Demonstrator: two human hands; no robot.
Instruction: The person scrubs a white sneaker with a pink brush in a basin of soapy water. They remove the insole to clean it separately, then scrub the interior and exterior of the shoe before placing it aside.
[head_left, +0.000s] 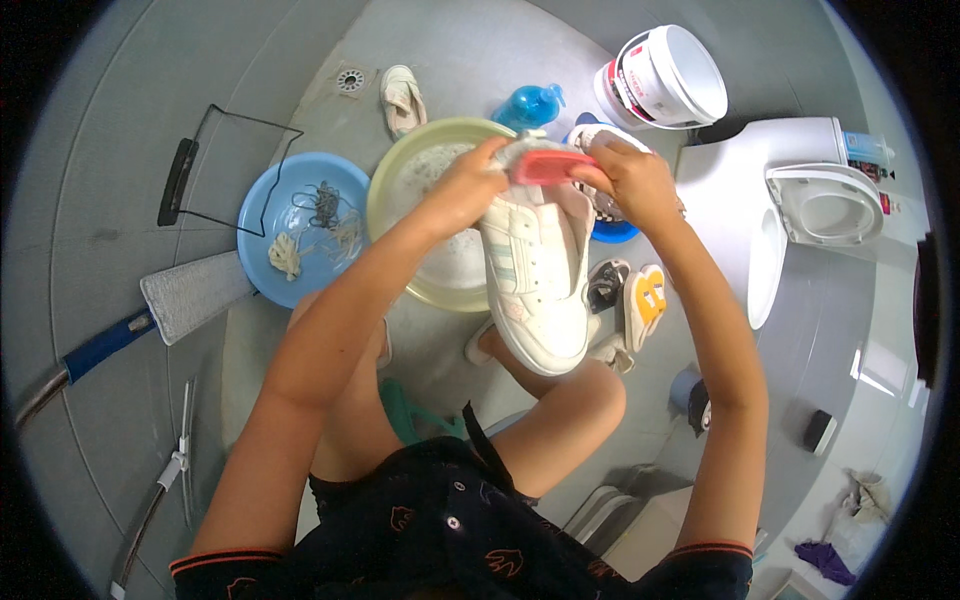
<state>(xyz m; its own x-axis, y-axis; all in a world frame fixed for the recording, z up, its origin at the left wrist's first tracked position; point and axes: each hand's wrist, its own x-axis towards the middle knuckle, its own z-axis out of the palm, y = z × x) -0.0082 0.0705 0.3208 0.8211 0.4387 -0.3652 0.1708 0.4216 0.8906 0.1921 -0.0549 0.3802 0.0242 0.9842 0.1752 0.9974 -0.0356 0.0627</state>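
A white lace-up sneaker, without laces, hangs in front of me with its toe toward me. My left hand is closed on the sneaker's heel end. In my right hand is a red-backed scrub brush, held against the shoe's heel; the bristles are mostly hidden. Below and left of the sneaker stands a pale yellow-green basin of sudsy water. A light blue basin farther left holds grey laces and cream laces.
A white shoe lies near the floor drain. A blue bottle and a white bucket stand at the back. Right are a blue basin of shoes, a dark shoe, yellow shoes and a toilet. A mop leans left.
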